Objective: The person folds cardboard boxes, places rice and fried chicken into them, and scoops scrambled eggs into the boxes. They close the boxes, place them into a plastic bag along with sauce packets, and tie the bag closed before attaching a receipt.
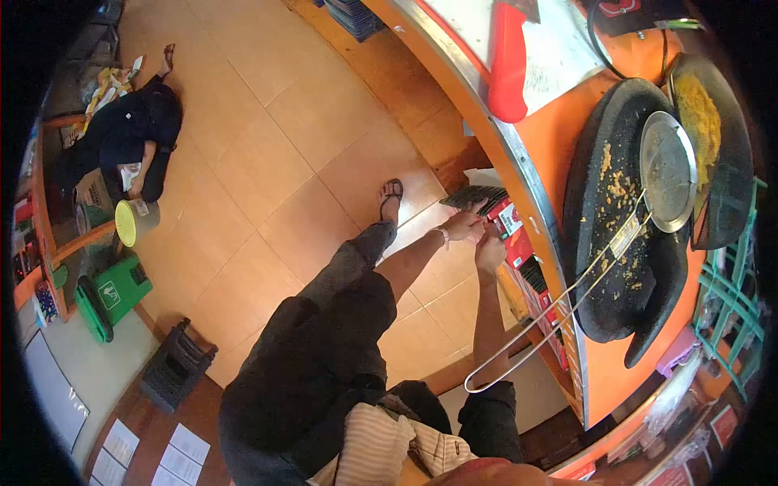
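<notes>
My left hand (462,225), with a band at the wrist, is at a stack of flat dark-edged, red-faced packets (506,219) on the shelf under the counter. Its fingers are closed around the near edge of the stack. Close beside it, my right hand (489,251) has its fingers curled against the same packets; the fingertips are partly hidden. More red packets (519,248) stand along the shelf below the orange counter's metal edge (519,162).
On the orange counter sit a dark stone mortar (600,267) with crumbs, a wire strainer (669,170) across it and a red-handled knife (508,69). A crouching person (134,121) is at the far left near a yellow-rimmed bucket (126,223) and a green bin (121,290).
</notes>
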The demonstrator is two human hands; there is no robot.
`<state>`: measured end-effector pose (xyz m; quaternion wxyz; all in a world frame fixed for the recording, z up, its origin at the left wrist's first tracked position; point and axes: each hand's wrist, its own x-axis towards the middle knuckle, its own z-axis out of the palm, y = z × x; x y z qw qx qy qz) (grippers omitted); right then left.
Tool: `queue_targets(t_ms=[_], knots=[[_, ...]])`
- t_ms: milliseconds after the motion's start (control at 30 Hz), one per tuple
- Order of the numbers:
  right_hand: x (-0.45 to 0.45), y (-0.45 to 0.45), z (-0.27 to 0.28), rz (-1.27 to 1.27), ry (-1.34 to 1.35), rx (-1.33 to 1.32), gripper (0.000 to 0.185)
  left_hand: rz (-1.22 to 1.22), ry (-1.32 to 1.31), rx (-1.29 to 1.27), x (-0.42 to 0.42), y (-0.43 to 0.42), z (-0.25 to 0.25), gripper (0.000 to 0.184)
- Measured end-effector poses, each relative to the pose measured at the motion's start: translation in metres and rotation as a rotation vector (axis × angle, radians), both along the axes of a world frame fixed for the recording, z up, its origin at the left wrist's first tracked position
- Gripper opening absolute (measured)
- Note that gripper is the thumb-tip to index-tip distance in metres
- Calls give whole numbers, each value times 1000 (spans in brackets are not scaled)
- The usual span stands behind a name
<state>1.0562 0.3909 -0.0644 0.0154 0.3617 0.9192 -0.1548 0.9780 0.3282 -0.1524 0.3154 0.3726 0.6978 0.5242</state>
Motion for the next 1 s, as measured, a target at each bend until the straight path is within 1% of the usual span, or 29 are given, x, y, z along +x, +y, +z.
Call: queue_targets(t_ms=[33, 67, 100, 133, 167, 200, 267, 300, 367, 400, 500, 533, 567, 633, 667, 700, 767, 800, 833, 867, 900, 967, 1000], knots=[[1, 0, -2, -1, -3, -1, 17, 72, 427, 20, 6, 3, -12, 67], [-1, -1, 1, -16, -6, -4, 16, -114, -373, -80, -9, -1, 20, 67], [-4, -1, 4, -31, -9, -6, 16, -114, -372, -77, -6, 4, 20, 67], [-4, -3, 6, -64, -53, -4, 15, -18, -464, -110, -6, 10, 32, 69], [-4, -4, 7, -58, -53, -7, 15, 83, -555, -146, -2, 16, 28, 70], [-5, -4, 8, -61, -74, 13, 16, 93, -554, -148, 3, 19, 17, 70], [-4, -1, 7, -77, -145, 4, 14, 89, -400, -80, 9, 22, 1, 71], [-3, 0, 8, -72, -139, 2, 14, 95, -395, -81, 7, 21, -3, 71], [5, 0, 11, -8, -8, 16, 12, 19, -645, 100, 11, 15, -10, 72], [9, -1, 7, -4, 39, 35, 10, 31, -426, 8, 13, 11, -8, 72], [17, -1, 14, 25, 33, 52, 10, -7, -385, -63, 17, 6, -12, 71], [22, 0, 18, 89, 65, 139, 9, -15, -397, 95, 15, 8, -18, 70], [26, 3, 20, 80, 60, 142, 9, -25, -402, 96, 15, 13, -14, 70], [24, 7, 27, -8, 45, 62, 7, -84, -394, 134, 10, 23, -14, 67], [26, 9, 32, -12, 72, 97, 7, -80, -294, 148, 13, 29, -12, 65], [29, 11, 37, -17, 66, 99, 7, -85, -300, 149, 19, 31, -11, 65], [33, 12, 45, 23, 221, 103, 10, -48, -354, 161, 25, 32, -11, 64], [29, 8, 57, -87, 107, 11, 9, -50, -349, 160, 28, 33, -29, 64], [24, 8, 63, -87, 112, 15, 9, -125, -157, 96, 26, 36, -47, 67], [20, 9, 70, -45, 124, 65, 9, -192, 27, 31, 26, 40, -53, 70], [18, 8, 77, -3, 132, 108, 10, -186, 19, 29, 30, 40, -58, 70], [7, 5, 97, -15, 155, 55, 8, -106, -301, 83, 29, 39, -57, 70], [0, 1, 106, 56, 259, 84, 10, -72, -455, 114, 26, 41, -55, 70]])
